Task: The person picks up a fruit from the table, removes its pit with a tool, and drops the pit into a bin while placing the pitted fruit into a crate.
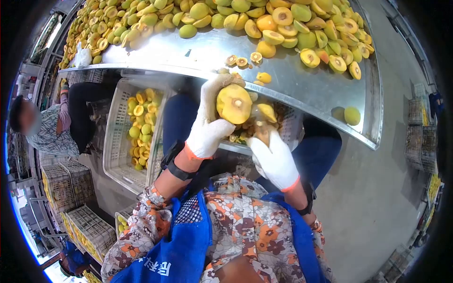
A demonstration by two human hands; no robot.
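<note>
My left hand, in a white glove, holds a halved yellow fruit with its cut face and pit turned upward. To its right, my right hand, also gloved, is closed with the fingers pinched together around something blurred that looks like a small tool. A yellow piece of fruit is just beyond those fingertips. Both hands are at the near edge of a metal table. Small cut bits and a yellow fruit piece lie on the metal past my left hand.
Halved fruits are heaped along the table's far side. One green fruit sits near the right corner. A crate of fruit halves stands left of my legs. Another person sits at the left, near stacked crates.
</note>
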